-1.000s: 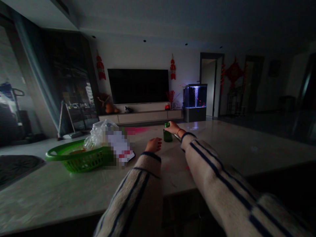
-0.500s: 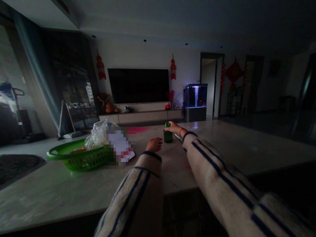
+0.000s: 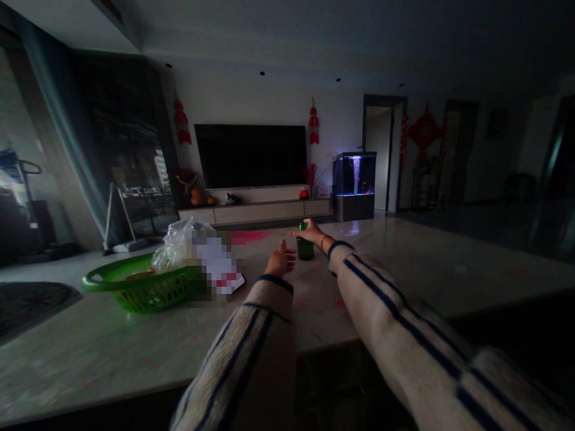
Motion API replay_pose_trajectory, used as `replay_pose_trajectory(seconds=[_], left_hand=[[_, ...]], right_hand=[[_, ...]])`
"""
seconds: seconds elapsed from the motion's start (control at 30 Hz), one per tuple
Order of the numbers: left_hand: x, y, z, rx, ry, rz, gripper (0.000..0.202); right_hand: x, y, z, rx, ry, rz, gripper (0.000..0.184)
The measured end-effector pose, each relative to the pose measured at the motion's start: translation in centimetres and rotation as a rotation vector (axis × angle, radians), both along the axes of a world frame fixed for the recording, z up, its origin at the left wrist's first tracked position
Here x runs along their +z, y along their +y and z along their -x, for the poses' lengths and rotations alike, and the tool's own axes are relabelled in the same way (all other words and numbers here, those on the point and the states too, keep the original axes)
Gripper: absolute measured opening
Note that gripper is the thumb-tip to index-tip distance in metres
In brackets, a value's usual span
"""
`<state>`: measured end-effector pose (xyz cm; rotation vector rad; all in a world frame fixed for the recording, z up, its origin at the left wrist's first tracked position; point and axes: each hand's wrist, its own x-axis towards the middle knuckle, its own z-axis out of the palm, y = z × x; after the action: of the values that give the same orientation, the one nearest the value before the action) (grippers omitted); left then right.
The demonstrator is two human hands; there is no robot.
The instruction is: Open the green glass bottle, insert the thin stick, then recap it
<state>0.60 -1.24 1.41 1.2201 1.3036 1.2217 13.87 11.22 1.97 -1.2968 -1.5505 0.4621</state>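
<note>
Your left hand (image 3: 279, 261) is empty and spread, thumb up, just left of the green bottle (image 3: 306, 249) standing upright on the table (image 3: 413, 257), while your right hand (image 3: 311, 231) has fingers straight and parted at its neck, whether touching I cannot tell.

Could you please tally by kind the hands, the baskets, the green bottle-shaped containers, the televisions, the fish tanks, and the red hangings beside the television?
Hands: 2 (left hand, right hand)
Basket: 1
Green bottle-shaped container: 1
Television: 1
Fish tank: 1
Red hangings: 2 (left hanging, right hanging)
Total: 8
</note>
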Motion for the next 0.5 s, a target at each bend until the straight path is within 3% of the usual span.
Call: replay_pose_trajectory(seconds=[0.17, 0.3, 0.5], left_hand=[[0.0, 0.1, -0.1, -0.033, -0.009, 0.004, 0.063], [0.1, 0.0, -0.3, -0.058, 0.012, 0.015, 0.064], [0.2, -0.3, -0.3, -0.068, 0.018, 0.000, 0.063]], right_hand=[[-0.3, -0.7, 1.0, -0.149, 0.019, 0.044, 0.069], [-0.9, -0.8, 1.3, -0.160, 0.095, 0.076, 0.050], [-1.7, -1.0, 1.2, -0.162, 0.107, 0.071, 0.041]])
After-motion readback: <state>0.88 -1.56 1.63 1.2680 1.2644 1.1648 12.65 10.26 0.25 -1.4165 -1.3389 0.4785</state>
